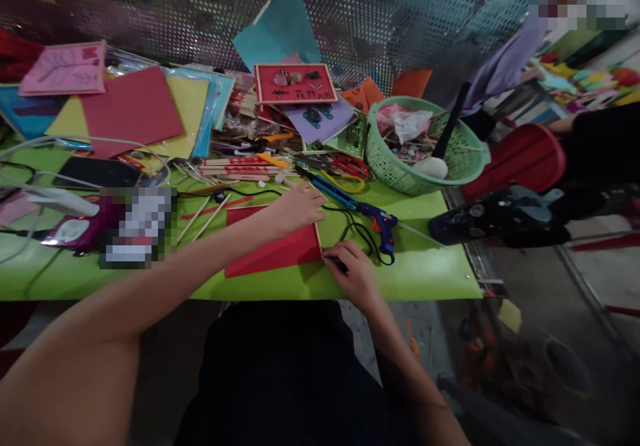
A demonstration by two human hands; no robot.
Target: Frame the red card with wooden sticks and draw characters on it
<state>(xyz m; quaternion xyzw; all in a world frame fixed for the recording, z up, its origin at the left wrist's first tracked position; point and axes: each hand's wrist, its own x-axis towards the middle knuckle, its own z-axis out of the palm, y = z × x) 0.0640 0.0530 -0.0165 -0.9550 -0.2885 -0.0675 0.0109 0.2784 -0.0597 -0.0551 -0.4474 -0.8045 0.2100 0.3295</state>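
A red card (273,254) lies on the green table, with thin wooden sticks along its top and right edges. My left hand (293,211) reaches across it, palm down. Its fingers are stretched out over the top right corner. At the lower right corner, my right hand (354,273) is closed, thumb and fingertips pinching the lower end of the right-edge wooden stick (319,241). A dark patch under those fingers cannot be made out. A blue glue gun (383,223) stands just right of the card, its black cord looping near my right hand.
Loose sticks (210,218) lie left of the card. A green basket (383,159) holding scraps stands at the back right. Behind are coloured cards (133,113) and a framed red picture (265,86). A purple device (80,223) with white cables sits left. Another person's dark sleeve (607,136) shows right.
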